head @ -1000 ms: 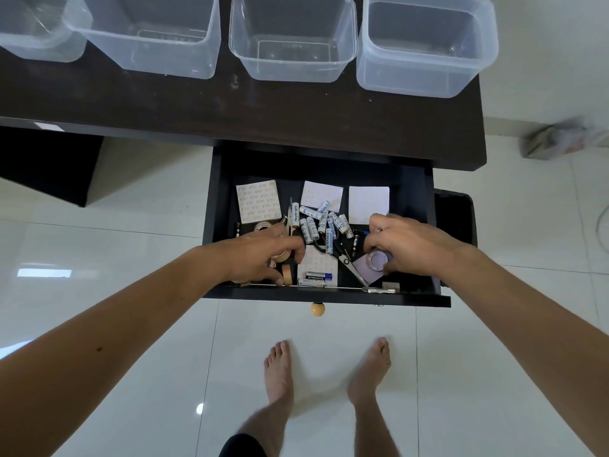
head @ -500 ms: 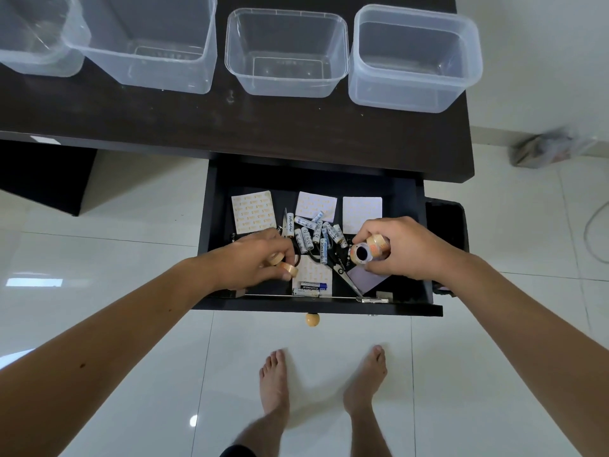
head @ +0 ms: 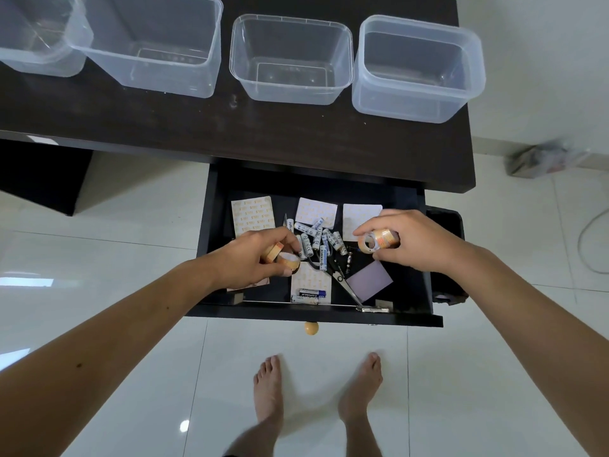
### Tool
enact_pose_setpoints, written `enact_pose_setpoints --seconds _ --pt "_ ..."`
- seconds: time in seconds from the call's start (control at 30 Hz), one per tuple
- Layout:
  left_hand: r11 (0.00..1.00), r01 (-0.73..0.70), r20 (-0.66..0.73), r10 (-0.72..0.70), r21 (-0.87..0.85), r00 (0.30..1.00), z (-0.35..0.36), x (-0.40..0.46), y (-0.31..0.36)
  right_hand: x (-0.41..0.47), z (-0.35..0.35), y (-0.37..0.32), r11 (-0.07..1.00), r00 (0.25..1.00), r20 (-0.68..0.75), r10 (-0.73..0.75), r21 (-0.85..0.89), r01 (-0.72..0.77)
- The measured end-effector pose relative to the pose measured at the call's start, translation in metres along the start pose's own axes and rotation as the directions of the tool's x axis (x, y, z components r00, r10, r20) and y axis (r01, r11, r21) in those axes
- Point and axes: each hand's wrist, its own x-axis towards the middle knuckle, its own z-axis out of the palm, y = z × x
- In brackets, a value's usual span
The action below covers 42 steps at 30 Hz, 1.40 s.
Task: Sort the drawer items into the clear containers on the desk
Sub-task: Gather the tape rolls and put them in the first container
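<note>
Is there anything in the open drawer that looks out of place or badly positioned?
Yes. The loose white batteries lie scattered at odd angles, and the black-handled scissors lie askew among them, partly over a purple paper square.

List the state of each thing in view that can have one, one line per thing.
drawer: pulled open
left hand: grips tape rolls
right hand: grips a tape roll, lifted above the drawer floor
four clear containers: upright on the desk, no lids, nothing inside
batteries: loose pile in the drawer
scissors: lying flat in the drawer; whether the blades are closed cannot be told
</note>
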Motion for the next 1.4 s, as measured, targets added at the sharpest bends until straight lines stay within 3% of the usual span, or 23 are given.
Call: enact_pose_setpoints --seconds 0.23,0.4,0.63,0.9,1.23,1.4 --pt "0.994 -0.048 0.048 0.044 0.100 0.998 -0.001 0.004 -0.004 0.013 -0.013 0.001 0.987 0.993 0.115 0.040 -0.157 -0.021" --pt "0.999 -0.038 0.007 0.038 0.033 0.999 -0.002 0.006 -0.003 0.017 -0.011 -0.001 0.980 0.994 0.099 0.034 -0.197 -0.014" --pt "0.985 0.030 -0.043 -0.038 -0.168 0.998 -0.003 0.007 0.000 0.017 -0.001 0.003 0.900 0.990 0.116 -0.079 -0.418 0.120" --pt "0.978 0.041 -0.052 -0.053 -0.205 0.997 -0.006 0.003 0.002 0.029 -0.012 0.002 0.904 0.973 0.232 -0.019 -0.412 0.116" --pt "0.978 0.051 -0.094 -0.072 -0.203 0.993 -0.001 0.000 0.008 0.035 -0.007 0.013 0.778 0.956 0.288 -0.052 -0.589 0.220" --pt "0.980 0.057 -0.123 -0.082 -0.193 0.989 0.001 -0.005 0.011 0.033 -0.008 0.014 0.819 0.956 0.281 -0.088 -0.526 0.230"
